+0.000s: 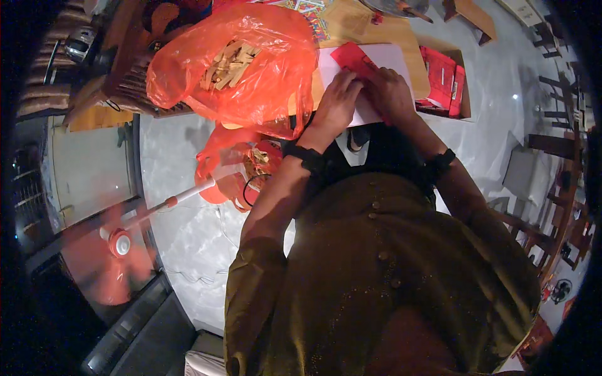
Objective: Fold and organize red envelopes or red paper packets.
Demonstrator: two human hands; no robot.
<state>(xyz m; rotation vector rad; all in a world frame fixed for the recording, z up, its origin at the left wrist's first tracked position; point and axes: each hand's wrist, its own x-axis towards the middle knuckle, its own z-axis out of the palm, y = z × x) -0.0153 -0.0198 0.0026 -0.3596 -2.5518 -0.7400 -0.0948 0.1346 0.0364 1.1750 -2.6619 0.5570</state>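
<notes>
A long red paper packet (352,55) lies slantwise over a white sheet or board (397,56) on the wooden table (414,51). My left hand (339,95) has its fingers bent against the packet's left edge. On the other side, my right hand (389,91) grips the packet from above, its fingers curled over it. Both hands are close together, and they cover the packet's middle. Its lower end shows beneath my right wrist. What is inside the packet, if anything, is hidden.
A large red plastic bag (277,42) of dry tan strips (230,66) stands left of my hands. Below it hang or stand more red bags (221,145). A cardboard box (464,94) of red packets (437,77) is at right. A pedestal fan (122,244) spins at left.
</notes>
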